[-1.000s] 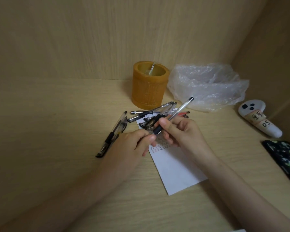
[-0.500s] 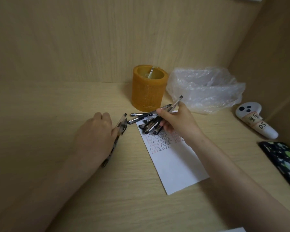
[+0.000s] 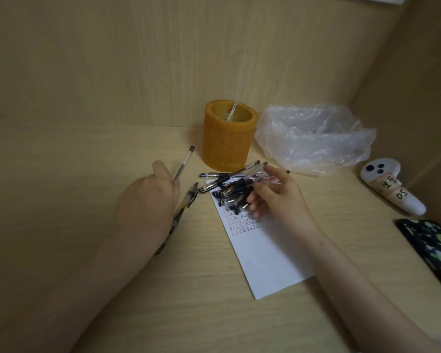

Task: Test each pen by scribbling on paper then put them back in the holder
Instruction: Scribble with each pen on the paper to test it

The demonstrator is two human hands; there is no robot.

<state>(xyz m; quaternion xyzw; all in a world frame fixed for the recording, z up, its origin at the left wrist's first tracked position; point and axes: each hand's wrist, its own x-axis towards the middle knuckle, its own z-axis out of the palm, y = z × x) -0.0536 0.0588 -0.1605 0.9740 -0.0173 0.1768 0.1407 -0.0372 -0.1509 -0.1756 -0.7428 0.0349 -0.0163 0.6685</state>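
Note:
My left hand (image 3: 148,200) grips a clear pen (image 3: 184,163) by its lower part, its dark end pointing up toward the orange pen holder (image 3: 225,141). A second dark pen (image 3: 189,197) lies on the desk beside that hand, partly hidden by it. My right hand (image 3: 280,197) hovers with fingers apart over a pile of several pens (image 3: 229,187) at the top of the white paper (image 3: 267,256). The fingertips touch the pile, and I see no pen gripped. Small scribbles mark the paper's upper part. One pale item stands inside the holder.
A crumpled clear plastic bag (image 3: 313,138) lies right of the holder. A white controller (image 3: 392,189) with a taped label rests near the right wall. A dark spotted case (image 3: 430,245) lies at the right edge. Wooden walls close the back and right.
My left hand has picked one pen up from the desk and raised it. My right hand has laid its pen on the pile and opened its fingers there.

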